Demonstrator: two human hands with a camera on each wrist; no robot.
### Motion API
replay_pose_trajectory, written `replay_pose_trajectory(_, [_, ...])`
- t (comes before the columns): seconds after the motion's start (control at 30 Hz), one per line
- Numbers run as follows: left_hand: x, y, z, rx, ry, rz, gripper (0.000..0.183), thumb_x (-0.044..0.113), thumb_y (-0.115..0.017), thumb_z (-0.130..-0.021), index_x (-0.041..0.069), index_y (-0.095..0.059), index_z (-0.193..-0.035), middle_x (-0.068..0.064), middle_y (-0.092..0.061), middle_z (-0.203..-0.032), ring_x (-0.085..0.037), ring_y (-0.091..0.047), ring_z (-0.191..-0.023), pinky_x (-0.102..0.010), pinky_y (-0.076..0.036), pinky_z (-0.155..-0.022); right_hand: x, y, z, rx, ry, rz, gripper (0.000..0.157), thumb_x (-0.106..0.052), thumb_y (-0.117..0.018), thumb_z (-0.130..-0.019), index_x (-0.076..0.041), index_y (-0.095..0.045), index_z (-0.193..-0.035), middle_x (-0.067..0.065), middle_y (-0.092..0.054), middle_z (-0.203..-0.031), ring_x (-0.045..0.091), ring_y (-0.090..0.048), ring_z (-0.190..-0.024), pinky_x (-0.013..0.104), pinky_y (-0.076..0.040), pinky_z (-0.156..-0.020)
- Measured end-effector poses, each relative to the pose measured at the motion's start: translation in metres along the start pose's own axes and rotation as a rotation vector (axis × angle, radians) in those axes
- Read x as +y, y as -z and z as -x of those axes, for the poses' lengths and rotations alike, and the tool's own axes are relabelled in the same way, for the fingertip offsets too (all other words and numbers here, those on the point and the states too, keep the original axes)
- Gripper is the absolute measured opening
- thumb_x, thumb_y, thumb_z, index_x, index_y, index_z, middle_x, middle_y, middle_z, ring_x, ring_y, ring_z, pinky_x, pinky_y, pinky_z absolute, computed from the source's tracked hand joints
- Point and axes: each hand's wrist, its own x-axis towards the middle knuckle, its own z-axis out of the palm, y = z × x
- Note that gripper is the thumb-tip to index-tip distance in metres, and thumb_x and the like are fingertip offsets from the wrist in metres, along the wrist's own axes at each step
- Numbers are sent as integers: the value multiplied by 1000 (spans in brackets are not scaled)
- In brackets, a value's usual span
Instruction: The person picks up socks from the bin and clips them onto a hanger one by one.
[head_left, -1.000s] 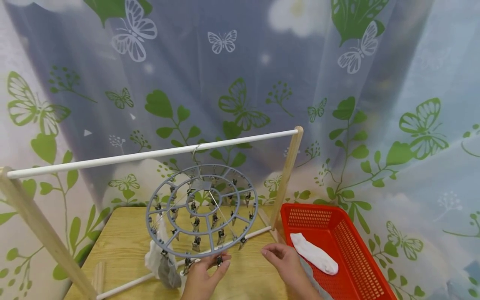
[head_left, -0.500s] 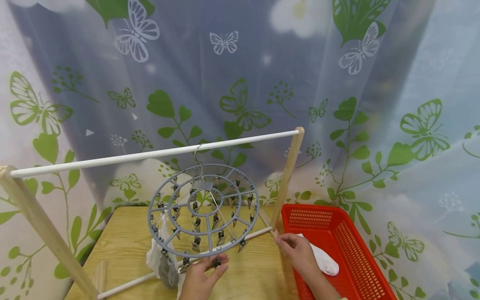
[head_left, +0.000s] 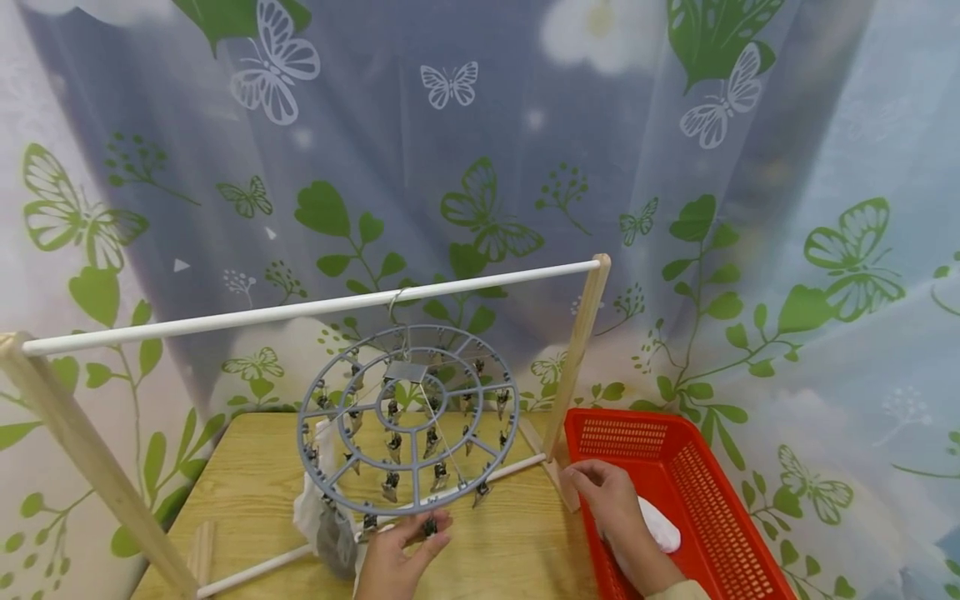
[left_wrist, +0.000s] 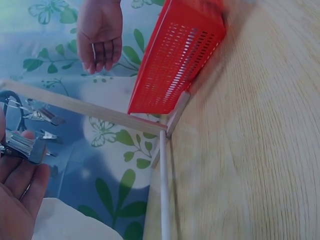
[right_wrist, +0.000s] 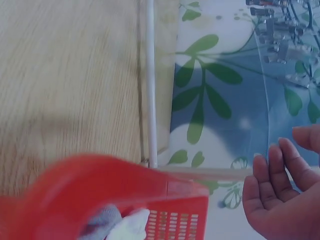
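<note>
The right hand (head_left: 617, 504), empty with fingers relaxed, has moved over the basket (head_left: 723, 508), apparently bringing the white sock (head_left: 662, 527) inside within reach, while the left hand (head_left: 397, 554) keeps pinching a clip (head_left: 430, 527).

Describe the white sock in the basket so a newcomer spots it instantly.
Find the red basket at the right of the head view. Inside, partly hidden behind the right hand, lies the white sock. The right wrist view shows grey cloth beside it; this one is white.
</note>
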Motion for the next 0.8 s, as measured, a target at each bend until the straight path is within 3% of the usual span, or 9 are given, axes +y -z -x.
replay_pose_trajectory(0.13, [-1, 1, 1, 13, 0, -1, 26, 24, -67, -93, 5, -72, -109, -6, -74, -98, -13, -70, -91, -24, -57, -78, 5, 11, -8, 9, 9, 51, 20, -17, -68, -92, 0, -73, -103, 6, -70, -96, 17, -60, -88, 30, -50, -73])
replay_pose_trajectory(0.33, [-3, 1, 3, 19, 18, 15, 27, 23, -68, -93, 2, -71, -110, -9, -73, -98, -11, -70, -90, -25, -57, -78, 17, 26, -22, -4, -40, 32, 31, -22, -63, -96, 2, -68, -114, 14, -68, -104, 28, -61, -99, 48, -51, -87])
replay_pose_trajectory(0.8, [1, 9, 6, 1, 73, 56, 35, 25, -66, -94, -2, -68, -114, -10, -73, -100, -11, -70, -90, -20, -56, -77, 44, 34, -44, 5, -91, 47, 30, -18, -60, -95, 6, -67, -112, 17, -67, -103, 32, -61, -97, 46, -51, -83])
